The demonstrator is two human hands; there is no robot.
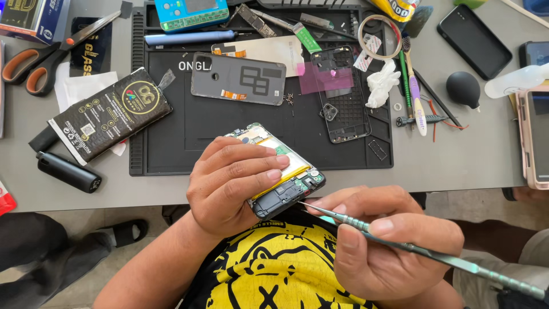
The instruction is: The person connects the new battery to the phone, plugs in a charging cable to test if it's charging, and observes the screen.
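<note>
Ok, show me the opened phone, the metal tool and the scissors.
opened phone (289, 186), head view, on its exposed lower board, held in the left hand (229, 186).
metal tool (400, 243), head view, on its grey shaft, gripped by the right hand (383, 246).
scissors (34, 66), head view, on the orange handles.

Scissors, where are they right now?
In the head view the orange-handled scissors lie at the table's far left corner, just left of the black work mat and above the black packet, away from both hands.

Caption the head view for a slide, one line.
Left hand grips an opened phone while right hand aims a metal screwdriver at its lower edge, above a black work mat.
</note>
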